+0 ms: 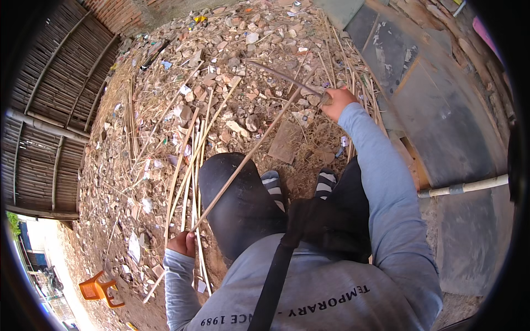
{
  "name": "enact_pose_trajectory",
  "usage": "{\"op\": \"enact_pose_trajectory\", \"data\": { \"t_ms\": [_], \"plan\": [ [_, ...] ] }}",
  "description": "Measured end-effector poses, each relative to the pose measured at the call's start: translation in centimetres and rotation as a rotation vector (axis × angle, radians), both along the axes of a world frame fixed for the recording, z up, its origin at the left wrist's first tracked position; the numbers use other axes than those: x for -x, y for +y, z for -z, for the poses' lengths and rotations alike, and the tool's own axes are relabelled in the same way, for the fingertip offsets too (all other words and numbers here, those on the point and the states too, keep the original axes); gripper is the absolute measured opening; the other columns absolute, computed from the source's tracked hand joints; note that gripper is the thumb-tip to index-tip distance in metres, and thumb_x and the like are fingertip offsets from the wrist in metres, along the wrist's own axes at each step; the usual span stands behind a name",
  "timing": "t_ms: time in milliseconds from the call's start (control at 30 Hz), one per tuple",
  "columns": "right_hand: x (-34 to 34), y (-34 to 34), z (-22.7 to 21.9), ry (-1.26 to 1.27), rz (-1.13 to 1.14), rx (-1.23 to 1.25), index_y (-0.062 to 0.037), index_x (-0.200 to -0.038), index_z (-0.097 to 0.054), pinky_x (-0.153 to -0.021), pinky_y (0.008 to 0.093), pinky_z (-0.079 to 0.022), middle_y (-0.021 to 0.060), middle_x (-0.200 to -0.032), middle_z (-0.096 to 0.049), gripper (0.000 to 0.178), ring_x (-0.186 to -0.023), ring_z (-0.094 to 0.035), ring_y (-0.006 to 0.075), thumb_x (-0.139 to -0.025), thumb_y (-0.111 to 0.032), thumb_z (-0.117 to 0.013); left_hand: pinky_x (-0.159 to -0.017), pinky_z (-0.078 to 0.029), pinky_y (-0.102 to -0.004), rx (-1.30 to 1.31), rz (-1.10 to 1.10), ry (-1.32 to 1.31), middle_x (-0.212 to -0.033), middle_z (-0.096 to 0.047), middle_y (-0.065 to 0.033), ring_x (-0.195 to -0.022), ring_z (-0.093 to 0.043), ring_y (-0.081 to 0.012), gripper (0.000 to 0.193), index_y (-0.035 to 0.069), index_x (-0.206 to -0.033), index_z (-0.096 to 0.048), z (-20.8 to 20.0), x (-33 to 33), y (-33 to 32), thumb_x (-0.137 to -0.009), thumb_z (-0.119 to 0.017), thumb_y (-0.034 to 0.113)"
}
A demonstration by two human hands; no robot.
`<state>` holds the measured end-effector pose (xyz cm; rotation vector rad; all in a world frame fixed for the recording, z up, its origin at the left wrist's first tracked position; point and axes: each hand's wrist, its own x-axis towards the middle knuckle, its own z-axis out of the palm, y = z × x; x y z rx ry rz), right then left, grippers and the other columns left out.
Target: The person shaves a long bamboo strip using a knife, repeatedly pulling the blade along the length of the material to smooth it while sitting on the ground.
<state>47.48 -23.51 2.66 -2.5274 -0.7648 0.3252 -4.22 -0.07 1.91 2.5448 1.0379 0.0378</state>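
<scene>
**Here, a bamboo strip and a blade**

Now my left hand (181,243) is closed round the near end of a long bamboo strip (251,151) slanting over my knee (232,193). Beyond that knee, my right hand (338,102) grips a curved knife (284,76), fingers wrapped tight.

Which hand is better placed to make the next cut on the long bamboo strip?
Likely right: the right hand grips the long curved blade beside the thin bamboo strip; the left hand holds its near end.

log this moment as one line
left hand: grips stick low end | right hand: holds knife at stick's far end | stick crosses left knee
</scene>
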Motion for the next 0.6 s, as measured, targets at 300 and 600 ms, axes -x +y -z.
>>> {"op": "enact_pose_trajectory", "data": {
  "t_ms": [300,600],
  "plan": [
    [11.0,4.9,-0.2,-0.106,-0.545,0.186,-0.0106,-0.098,-0.066,-0.078,0.0434,-0.053,0.0156,-0.083,-0.067,0.028,-0.08,-0.066,0.0345,-0.073,-0.025,-0.066,-0.058,-0.047,-0.0518,0.072,-0.038,-0.005,-0.064,-0.059,-0.0227,-0.064,-0.06,-0.045,0.048,0.004,-0.079,-0.062,1.2,-2.6,-2.8,-0.098,-0.042,0.042],
    [6.4,5.0,2.1,-0.04,-0.265,0.075,-0.0083,-0.097,-0.065,-0.078,0.0453,-0.052,0.0179,-0.082,-0.067,0.03,-0.082,-0.066,0.0361,-0.071,-0.024,-0.067,-0.057,-0.042,-0.0538,-0.046,-0.004,0.115,-0.064,-0.056,-0.0262,-0.063,-0.056,-0.0483,0.045,0.003,-0.079,-0.057,1.3,-3.0,-1.9,-0.098,-0.041,0.041]
  ]
}}
